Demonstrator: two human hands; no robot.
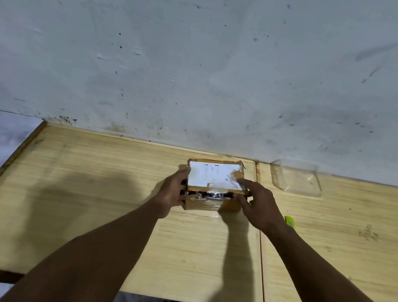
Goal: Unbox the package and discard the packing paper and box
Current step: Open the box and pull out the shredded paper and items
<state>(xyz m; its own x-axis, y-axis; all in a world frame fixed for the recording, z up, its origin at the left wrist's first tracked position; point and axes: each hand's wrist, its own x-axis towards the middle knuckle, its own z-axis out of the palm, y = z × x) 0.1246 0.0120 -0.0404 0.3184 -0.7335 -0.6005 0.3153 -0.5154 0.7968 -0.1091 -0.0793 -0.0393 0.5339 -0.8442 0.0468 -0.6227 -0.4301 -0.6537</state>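
A small brown cardboard box (214, 186) sits on a light wooden table (98, 203), close to the table's far edge and near its far right corner, just in front of a scuffed pale grey wall (205, 62). A white shipping label (214, 177) covers most of the box's top, and clear tape crosses the near upper edge, where the cardboard looks torn and dark.

Two bare forearms reach in from the near edge. The left hand (174, 190) presses against the left side of the box, thumb up by the label's left edge and fingers curled around the side, gripping it. The right hand (260, 205) rests at the box's right end, its fingers spread loosely, the forefinger lying on the top near the label's right edge and the thumb against the near face. The box stands flat on the table, still closed.

A second wooden table (346, 261) butts against the first on the right. Near its far edge sits a clear plastic container (296, 177), well apart from the box. A small yellow-green object (289, 221) lies on that table just beside the right wrist; what it is cannot be told.
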